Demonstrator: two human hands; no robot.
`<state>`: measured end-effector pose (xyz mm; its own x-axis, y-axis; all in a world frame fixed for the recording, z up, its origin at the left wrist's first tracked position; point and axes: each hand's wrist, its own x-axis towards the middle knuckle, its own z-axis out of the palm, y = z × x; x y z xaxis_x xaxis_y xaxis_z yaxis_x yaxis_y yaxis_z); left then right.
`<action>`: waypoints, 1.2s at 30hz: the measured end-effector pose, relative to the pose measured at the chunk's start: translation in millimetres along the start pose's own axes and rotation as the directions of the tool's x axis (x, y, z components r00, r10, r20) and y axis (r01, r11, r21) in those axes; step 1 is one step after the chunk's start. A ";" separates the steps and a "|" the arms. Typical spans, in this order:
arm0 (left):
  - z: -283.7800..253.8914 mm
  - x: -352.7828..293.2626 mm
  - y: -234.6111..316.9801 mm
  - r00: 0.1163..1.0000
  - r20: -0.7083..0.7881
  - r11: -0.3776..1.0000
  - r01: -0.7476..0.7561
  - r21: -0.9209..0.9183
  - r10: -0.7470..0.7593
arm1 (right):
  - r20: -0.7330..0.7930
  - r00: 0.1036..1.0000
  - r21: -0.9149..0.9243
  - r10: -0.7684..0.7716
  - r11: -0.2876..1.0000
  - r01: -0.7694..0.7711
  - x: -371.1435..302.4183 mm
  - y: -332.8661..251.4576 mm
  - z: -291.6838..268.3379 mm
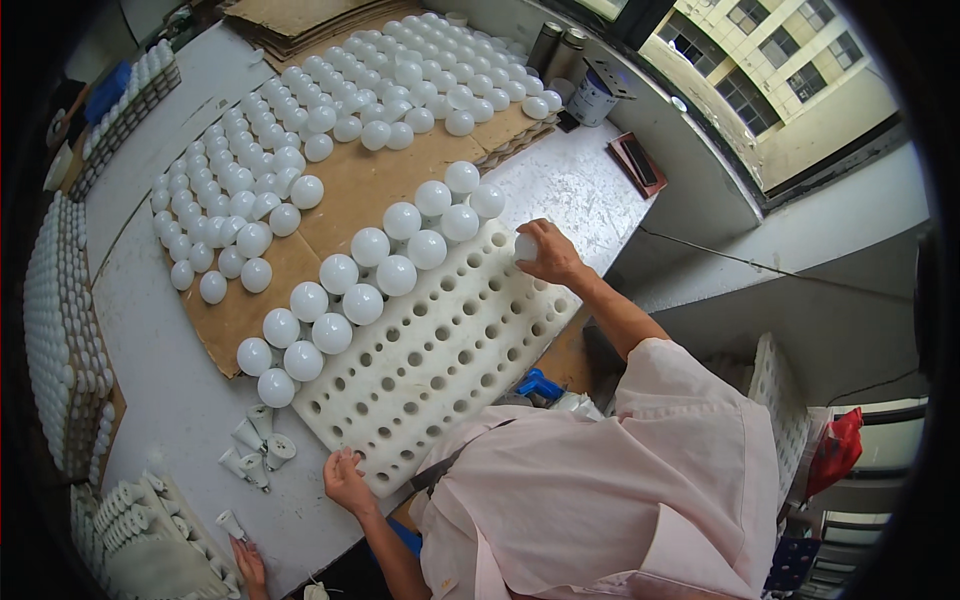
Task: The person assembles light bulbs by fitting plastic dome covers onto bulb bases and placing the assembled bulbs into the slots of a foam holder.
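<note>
White foam tray (450,345) | right hand (552,257) clamped on bulb (525,246) at tray's far corner: seat it straight in its hole | left hand (345,480) open, fingers apart, steadying tray's near edge.

cardboard sheets (300,22), two cans (556,45)

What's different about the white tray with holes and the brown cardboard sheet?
The white tray is thick and full of round holes; the brown cardboard sheet is thin, flat and has no holes. Most of the tray's holes are bare, with two neat rows of round white bulbs along its far edge, while the cardboard carries big crowded clusters. Both lie on the same table and both have round white bulbs on them.
</note>
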<state>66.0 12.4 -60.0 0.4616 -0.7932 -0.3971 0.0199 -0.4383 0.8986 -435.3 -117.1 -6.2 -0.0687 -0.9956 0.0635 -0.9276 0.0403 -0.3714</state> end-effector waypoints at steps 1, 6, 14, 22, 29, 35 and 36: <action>-3.8 0.6 -6.0 1.000 -0.007 1.000 -0.005 -0.006 0.005 | 0.026 1.000 0.020 0.003 1.000 -0.003 -0.4 -5.2 0.1; -20.9 0.0 -21.3 0.999 -0.039 0.998 0.011 0.061 -0.009 | -0.011 0.999 0.110 0.034 0.993 -0.033 31.7 -26.9 -24.4; -45.4 11.8 -30.5 0.997 -0.081 0.992 0.017 0.124 -0.007 | -0.019 0.994 0.159 -0.112 0.981 0.113 236.3 -80.0 17.6; -100.9 16.2 -27.4 0.893 -0.450 0.994 0.074 0.079 -0.030 | 0.081 0.990 -0.100 0.118 0.989 -0.110 374.6 -53.7 74.3; -145.7 80.4 -35.8 0.828 -0.532 0.913 0.064 0.402 0.177 | 0.224 0.944 -0.196 -0.241 0.938 0.286 342.3 -107.3 83.1; -153.9 144.4 -43.4 0.884 -0.340 0.709 0.015 0.705 0.320 | 0.256 0.829 -0.059 -0.497 0.848 0.527 315.4 -131.0 98.3; -151.5 151.4 -44.4 0.914 -0.272 0.623 0.027 0.782 0.302 | 0.284 0.831 -0.023 -0.478 0.863 0.505 312.8 -136.7 97.0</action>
<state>269.3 -24.2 -131.8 0.6690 -0.7421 -0.0408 -0.6684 -0.6248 0.4035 -294.3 -442.2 -25.3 0.4910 -0.8705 -0.0326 -0.8435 -0.4658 -0.2675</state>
